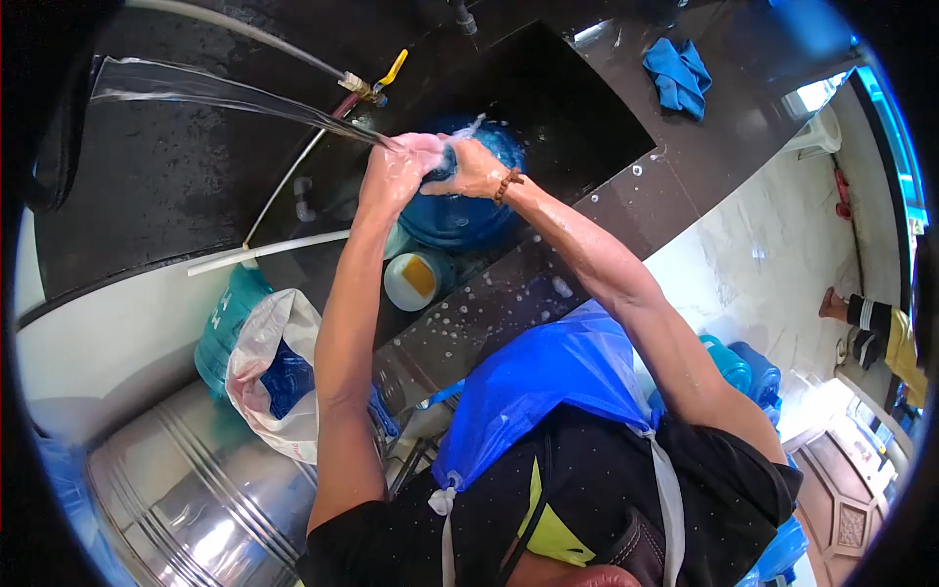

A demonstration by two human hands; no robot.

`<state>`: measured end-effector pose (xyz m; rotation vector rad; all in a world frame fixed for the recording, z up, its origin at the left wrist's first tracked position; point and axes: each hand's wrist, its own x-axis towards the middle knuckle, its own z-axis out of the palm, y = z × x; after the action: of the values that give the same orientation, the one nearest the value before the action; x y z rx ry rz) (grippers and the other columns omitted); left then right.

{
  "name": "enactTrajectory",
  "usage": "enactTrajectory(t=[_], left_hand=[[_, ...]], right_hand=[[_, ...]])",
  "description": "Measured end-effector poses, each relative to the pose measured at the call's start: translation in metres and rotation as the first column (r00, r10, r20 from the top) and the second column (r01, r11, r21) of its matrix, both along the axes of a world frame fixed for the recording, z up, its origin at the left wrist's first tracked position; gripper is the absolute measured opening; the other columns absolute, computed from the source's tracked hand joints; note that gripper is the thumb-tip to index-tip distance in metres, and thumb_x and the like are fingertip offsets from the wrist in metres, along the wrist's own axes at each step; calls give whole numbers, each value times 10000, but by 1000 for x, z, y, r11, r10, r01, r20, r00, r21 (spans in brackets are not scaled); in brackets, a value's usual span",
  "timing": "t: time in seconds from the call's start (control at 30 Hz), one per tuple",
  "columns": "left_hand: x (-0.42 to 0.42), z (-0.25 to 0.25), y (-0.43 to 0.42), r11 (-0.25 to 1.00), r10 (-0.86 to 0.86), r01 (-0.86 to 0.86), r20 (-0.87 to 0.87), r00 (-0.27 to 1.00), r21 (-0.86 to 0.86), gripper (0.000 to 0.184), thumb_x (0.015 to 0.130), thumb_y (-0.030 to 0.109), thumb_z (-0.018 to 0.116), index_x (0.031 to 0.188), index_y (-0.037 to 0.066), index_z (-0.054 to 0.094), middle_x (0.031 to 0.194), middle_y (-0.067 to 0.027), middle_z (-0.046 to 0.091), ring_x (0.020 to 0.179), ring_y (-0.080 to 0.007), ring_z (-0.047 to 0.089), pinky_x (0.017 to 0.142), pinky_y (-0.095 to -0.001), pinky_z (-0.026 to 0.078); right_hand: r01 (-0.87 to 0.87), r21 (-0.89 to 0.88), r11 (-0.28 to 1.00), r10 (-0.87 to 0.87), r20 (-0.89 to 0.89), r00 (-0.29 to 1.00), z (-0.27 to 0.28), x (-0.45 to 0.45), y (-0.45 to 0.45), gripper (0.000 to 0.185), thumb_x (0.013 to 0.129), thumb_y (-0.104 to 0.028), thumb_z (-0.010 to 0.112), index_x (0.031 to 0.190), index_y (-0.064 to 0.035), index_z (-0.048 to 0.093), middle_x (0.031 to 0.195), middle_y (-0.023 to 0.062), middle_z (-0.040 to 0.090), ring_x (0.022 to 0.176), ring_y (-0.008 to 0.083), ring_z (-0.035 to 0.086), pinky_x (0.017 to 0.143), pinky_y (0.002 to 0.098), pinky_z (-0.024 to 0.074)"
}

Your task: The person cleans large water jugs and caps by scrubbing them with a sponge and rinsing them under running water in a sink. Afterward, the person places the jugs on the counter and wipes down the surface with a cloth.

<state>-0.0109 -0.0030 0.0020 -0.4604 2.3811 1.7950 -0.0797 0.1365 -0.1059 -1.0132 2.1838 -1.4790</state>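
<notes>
A large blue water jug (458, 223) stands in the dark sink below my hands, its neck pointing up toward me. My left hand (399, 168) is closed at the left side of the neck, wet with suds. On the other side, my right hand (473, 168) curls round the neck, a brown bead bracelet at its wrist. A stream of water (245, 96) runs in from the left and strikes my left hand. Close by the jug is a white tub (399, 286) with a yellow sponge (422, 276) on it.
A blue cloth (677, 78) lies on the dark counter (626, 186). A yellow-handled valve (393, 68) and a white pipe (269, 252) are on the left. Below stand a teal bag (230, 323), a white bag (284, 430) and a metal drum (196, 489). Several jugs (748, 372) and a person's foot (832, 305) are right.
</notes>
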Motion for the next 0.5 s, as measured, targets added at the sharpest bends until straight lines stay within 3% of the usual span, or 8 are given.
enactTrajectory(t=[0.1, 0.13, 0.2, 0.23, 0.27, 0.3, 0.43, 0.5], left_hand=[[5, 13, 19, 641, -146, 148, 70, 987, -753, 362, 866, 264, 726, 1004, -71, 714, 917, -201, 731, 881, -262, 717, 782, -376, 561], [6, 12, 21, 413, -200, 194, 119, 973, -890, 400, 857, 307, 736, 997, -67, 717, 910, -220, 729, 864, -282, 719, 769, -392, 560], [3, -48, 9, 246, -215, 107, 53, 975, -963, 408, 868, 340, 685, 884, -66, 712, 885, -256, 674, 803, -398, 679, 763, -453, 550], [0, -64, 6, 174, -277, 143, 90, 957, -974, 412, 876, 326, 663, 893, -83, 708, 955, -267, 654, 835, -421, 666, 795, -473, 546], [-3, -69, 6, 99, -336, 171, 128, 933, -980, 417, 884, 311, 640, 902, -100, 705, 1025, -277, 633, 868, -444, 652, 827, -493, 542], [0, -52, 14, 321, -275, 122, 31, 961, -939, 343, 870, 247, 637, 882, -88, 704, 986, -232, 617, 867, -421, 648, 844, -490, 526], [8, -17, -4, 472, -667, 318, -97, 739, -822, 186, 857, 115, 645, 871, -64, 696, 1140, -191, 648, 957, -329, 664, 867, -376, 530], [10, -3, 1, 769, -414, 177, -267, 870, -615, 182, 866, 62, 615, 956, -61, 714, 1189, -184, 656, 1029, -293, 663, 899, -359, 523]], right_hand=[[-18, 56, 998, 15, 42, 999, -18, 4, -16, 811, 641, -491, 823, 1312, -89, 607, 1334, 272, 573, 1290, 410, 518, 1078, 529, 408], [51, 75, 996, -37, -184, 982, -20, 6, -15, 785, 668, -504, 795, 1317, -104, 608, 1387, 259, 525, 1337, 411, 462, 1096, 580, 340], [180, 66, 981, -106, -597, 795, -24, 14, -8, 735, 722, -530, 738, 1328, -135, 609, 1494, 232, 430, 1430, 411, 348, 1134, 683, 206], [164, 289, 943, 9, -517, 856, -26, 14, -15, 850, 677, -616, 732, 1386, -174, 574, 1583, 216, 295, 1500, 428, 183, 1099, 774, 30], [222, 206, 953, -84, -524, 848, -41, 12, -16, 872, 650, -603, 756, 1384, -171, 568, 1567, 210, 330, 1487, 412, 228, 1096, 777, 52], [161, 223, 961, -36, -477, 878, -31, 9, -12, 850, 622, -544, 779, 1353, -158, 581, 1515, 220, 400, 1451, 412, 297, 1113, 736, 127], [-64, 21, 998, 65, -85, 994, -17, 5, -4, 720, 601, -382, 826, 1222, -73, 632, 1272, 202, 636, 1244, 372, 565, 1061, 513, 427], [-16, -145, 989, 15, -7, 1000, -13, 0, -7, 677, 604, -341, 837, 1181, -42, 649, 1168, 207, 678, 1133, 360, 631, 977, 427, 491]])
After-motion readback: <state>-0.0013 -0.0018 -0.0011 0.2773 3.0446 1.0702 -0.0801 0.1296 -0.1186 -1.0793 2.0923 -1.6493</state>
